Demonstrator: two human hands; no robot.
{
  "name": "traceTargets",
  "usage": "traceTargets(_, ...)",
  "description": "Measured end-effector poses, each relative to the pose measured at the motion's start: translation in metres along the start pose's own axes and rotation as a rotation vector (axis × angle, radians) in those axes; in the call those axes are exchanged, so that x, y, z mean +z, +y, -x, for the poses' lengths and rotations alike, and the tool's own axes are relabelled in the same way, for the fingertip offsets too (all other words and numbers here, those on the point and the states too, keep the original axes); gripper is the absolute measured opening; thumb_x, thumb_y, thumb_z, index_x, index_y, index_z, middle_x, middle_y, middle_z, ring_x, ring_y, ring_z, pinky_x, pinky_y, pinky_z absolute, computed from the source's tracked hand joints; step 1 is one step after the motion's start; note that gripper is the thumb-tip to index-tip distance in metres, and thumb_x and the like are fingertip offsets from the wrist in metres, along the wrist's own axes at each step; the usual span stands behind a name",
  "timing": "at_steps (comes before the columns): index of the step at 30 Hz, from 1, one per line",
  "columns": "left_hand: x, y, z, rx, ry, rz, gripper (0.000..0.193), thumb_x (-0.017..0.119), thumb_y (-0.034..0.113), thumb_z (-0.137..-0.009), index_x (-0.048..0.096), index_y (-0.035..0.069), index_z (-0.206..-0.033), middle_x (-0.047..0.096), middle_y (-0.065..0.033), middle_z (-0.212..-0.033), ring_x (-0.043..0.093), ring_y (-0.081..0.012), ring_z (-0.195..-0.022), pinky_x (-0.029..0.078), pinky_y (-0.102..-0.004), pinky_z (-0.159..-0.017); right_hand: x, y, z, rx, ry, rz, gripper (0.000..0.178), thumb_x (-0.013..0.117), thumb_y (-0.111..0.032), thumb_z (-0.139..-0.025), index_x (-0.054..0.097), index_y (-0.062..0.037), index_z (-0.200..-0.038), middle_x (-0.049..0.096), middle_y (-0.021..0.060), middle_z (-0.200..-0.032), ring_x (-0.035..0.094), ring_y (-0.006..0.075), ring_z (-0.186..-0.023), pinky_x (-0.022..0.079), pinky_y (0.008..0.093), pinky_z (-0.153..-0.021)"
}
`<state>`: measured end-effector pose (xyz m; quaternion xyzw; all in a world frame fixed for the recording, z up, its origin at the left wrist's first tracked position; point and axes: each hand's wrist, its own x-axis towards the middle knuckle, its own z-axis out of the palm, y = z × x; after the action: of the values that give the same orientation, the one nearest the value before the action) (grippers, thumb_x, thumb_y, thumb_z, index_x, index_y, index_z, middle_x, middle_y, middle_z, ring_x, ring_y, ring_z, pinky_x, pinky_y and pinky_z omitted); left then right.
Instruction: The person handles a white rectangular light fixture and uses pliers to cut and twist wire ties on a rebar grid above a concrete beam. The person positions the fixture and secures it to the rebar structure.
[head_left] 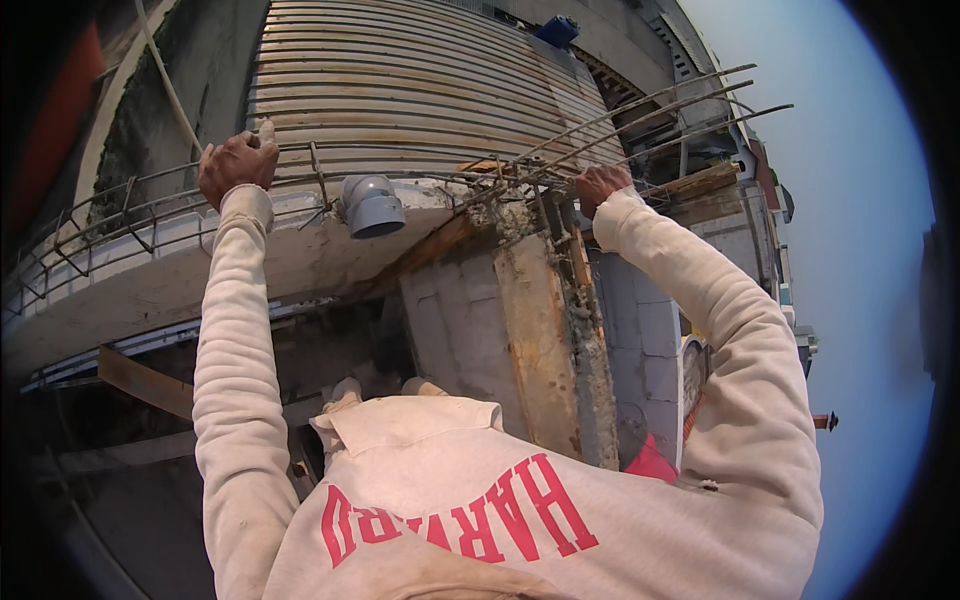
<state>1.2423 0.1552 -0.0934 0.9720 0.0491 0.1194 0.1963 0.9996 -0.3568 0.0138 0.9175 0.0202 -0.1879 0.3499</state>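
My left hand (238,170) is closed around the top steel bar of a rebar cage (128,205) that runs along the concrete beam (270,250). Its whitish thumb points up. To its right, a grey PVC pipe elbow (373,207) sits on the beam with its open end facing me. My right hand (602,187) is closed at the top of the rough concrete column (535,320), where rebar rods (650,117) stick out toward the upper right. Its fingers appear wrapped around rebar there, though they are partly hidden.
A rusty corrugated metal roof (420,80) lies beyond the beam. Grey block walls (455,310) flank the column. A timber plank (145,382) crosses the dark space at lower left. My feet (345,390) show below. A blue object (557,32) lies on the roof's far side.
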Motion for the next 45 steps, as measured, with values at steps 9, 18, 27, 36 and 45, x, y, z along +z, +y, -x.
traceTargets(9,-0.007,0.006,-0.002,-0.018,-0.166,0.075,0.041,0.062,0.051,-0.084,0.081,0.023,-0.107,0.075,-0.0162,-0.113,0.063,-0.0372,-0.122,0.043,-0.0431,-0.113,0.007,0.032,0.01,0.326,-0.718,-1.308,0.015,0.077,-0.016,-0.082,0.073,-0.0035,-0.089,0.067,0.0117,-0.066,0.07,0.0231,-0.065,0.056,0.0362,-0.06)
traceTargets(18,-0.015,0.005,-0.001,-0.009,-0.156,-0.025,0.052,0.053,0.063,-0.094,0.079,0.023,-0.116,0.075,-0.0141,-0.118,0.059,-0.0363,-0.129,0.043,-0.0448,-0.112,-0.032,-0.011,0.023,0.212,0.269,0.285,0.038,0.066,-0.02,-0.086,0.065,0.0054,-0.113,0.066,0.0178,-0.103,0.065,0.034,-0.091,0.051,0.0482,-0.07)
traceTargets(27,-0.005,-0.001,-0.002,-0.009,-0.066,0.012,0.047,0.059,0.052,-0.087,0.08,0.021,-0.116,0.078,-0.0117,-0.109,0.069,-0.0301,-0.114,0.041,-0.0394,-0.117,-0.032,0.021,0.013,-0.393,0.07,-0.374,0.007,0.073,-0.008,-0.083,0.077,-0.0073,-0.089,0.074,0.0097,-0.08,0.073,0.0253,-0.071,0.058,0.0423,-0.057)
traceTargets(36,-0.005,-0.001,-0.003,-0.012,-0.12,-0.019,0.05,0.057,0.058,-0.09,0.079,0.022,-0.119,0.078,-0.0122,-0.108,0.067,-0.0305,-0.119,0.04,-0.0402,-0.119,-0.059,-0.027,0.024,0.171,0.213,-0.289,0.024,0.069,-0.02,-0.082,0.067,0.0037,-0.085,0.072,0.0185,-0.078,0.074,0.03,-0.079,0.058,0.0496,-0.074)
traceTargets(45,0.001,-0.006,-0.002,0.007,-0.075,0.005,0.049,0.062,0.048,-0.081,0.079,0.022,-0.119,0.078,-0.0122,-0.109,0.069,-0.0288,-0.114,0.042,-0.0402,-0.117,-0.021,-0.019,0.002,0.099,0.052,0.173,0.018,0.062,-0.016,-0.091,0.075,-0.0058,-0.085,0.066,0.013,-0.087,0.068,0.0303,-0.081,0.054,0.0461,-0.077)
